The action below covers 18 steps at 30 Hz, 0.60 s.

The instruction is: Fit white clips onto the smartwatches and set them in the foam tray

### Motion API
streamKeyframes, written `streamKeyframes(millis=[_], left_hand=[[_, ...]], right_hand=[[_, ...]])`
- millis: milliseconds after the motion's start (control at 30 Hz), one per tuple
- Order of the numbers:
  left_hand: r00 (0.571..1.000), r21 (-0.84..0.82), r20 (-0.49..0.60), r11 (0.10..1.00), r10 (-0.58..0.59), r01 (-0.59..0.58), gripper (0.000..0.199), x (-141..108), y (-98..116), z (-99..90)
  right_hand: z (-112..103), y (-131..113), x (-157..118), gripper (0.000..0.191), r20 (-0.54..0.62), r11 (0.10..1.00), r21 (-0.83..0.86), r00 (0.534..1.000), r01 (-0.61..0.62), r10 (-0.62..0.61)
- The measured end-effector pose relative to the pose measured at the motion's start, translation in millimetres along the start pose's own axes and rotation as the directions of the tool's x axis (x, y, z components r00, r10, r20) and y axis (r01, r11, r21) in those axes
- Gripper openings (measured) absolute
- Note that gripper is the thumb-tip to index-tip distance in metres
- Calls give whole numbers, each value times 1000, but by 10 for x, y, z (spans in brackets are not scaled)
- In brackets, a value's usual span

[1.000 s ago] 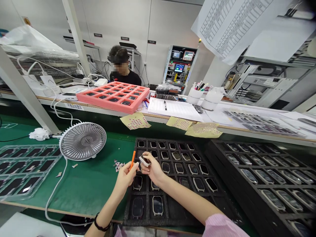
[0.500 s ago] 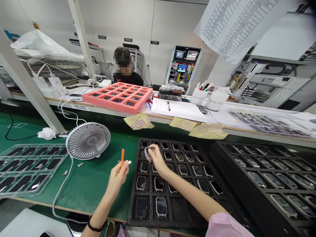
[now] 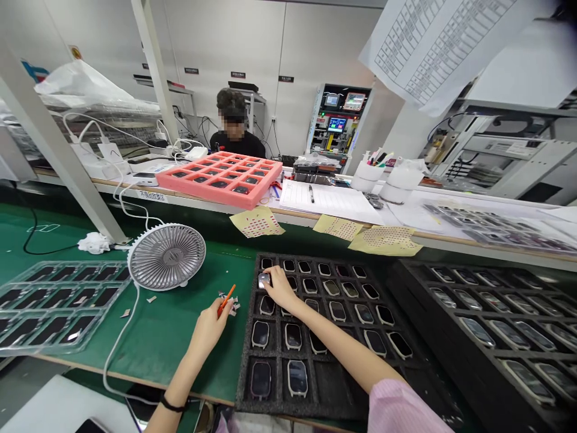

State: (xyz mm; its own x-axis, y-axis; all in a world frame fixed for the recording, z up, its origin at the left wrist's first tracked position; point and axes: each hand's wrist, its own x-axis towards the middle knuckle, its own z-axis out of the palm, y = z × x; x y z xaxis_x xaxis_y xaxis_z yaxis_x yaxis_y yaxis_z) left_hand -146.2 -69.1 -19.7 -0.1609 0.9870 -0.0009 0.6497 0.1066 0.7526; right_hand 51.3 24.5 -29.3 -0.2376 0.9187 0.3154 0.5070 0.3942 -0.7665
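My left hand (image 3: pixel 211 325) is closed around a thin orange stick-like tool (image 3: pixel 226 300), held over the green mat beside several small whitish scraps (image 3: pixel 233 308). With its fingertips, my right hand (image 3: pixel 280 290) grips a watch case (image 3: pixel 264 280) at the upper left of the black foam tray (image 3: pixel 241 385). The case's shiny side faces up, and it is in or just above a compartment; I cannot tell which. Other watch cases with dark screens, such as this one (image 3: pixel 297 377), lie in the tray's compartments. My right forearm hides part of the tray.
A grey fan (image 3: pixel 166 257) stands left of my left hand, its white cable running down the mat. Clear plastic trays (image 3: pixel 74 343) with dark panels lie far left. Another black foam tray (image 3: pixel 455 361) is at right. A pink tray (image 3: pixel 202 191) rests on the shelf; a person (image 3: pixel 237 135) sits beyond.
My right hand has lowered the watch case toward the tray's upper-left compartment, its shiny side now showing. My left hand has moved down toward the scraps, and the orange tool has tilted.
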Motion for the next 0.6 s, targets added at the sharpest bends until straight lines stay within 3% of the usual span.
streamKeyframes(millis=[100, 200, 400, 500, 600], left_hand=[[1000, -8, 8, 1000, -8, 9, 25, -23, 21, -28], [1000, -71, 10, 997, 4, -3, 24, -32, 49, -10], [996, -137, 30, 987, 85, -80, 29, -52, 63, 88], [993, -183, 39, 978, 107, -98, 32, -86, 63, 82], [991, -287, 58, 953, 122, -101, 37, -131, 97, 42]], right_hand=[[-138, -53, -122, 17, 17, 992, -97, 997, 76, -74], [-222, -72, -299, 18, 105, 980, -155, 989, 123, -107], [-187, -120, -477, 18, 249, 922, -283, 949, 264, -195], [-154, -112, -440, 18, 249, 962, -157, 951, 224, -181], [-101, -60, -411, 23, 207, 990, 133, 976, 48, -75]])
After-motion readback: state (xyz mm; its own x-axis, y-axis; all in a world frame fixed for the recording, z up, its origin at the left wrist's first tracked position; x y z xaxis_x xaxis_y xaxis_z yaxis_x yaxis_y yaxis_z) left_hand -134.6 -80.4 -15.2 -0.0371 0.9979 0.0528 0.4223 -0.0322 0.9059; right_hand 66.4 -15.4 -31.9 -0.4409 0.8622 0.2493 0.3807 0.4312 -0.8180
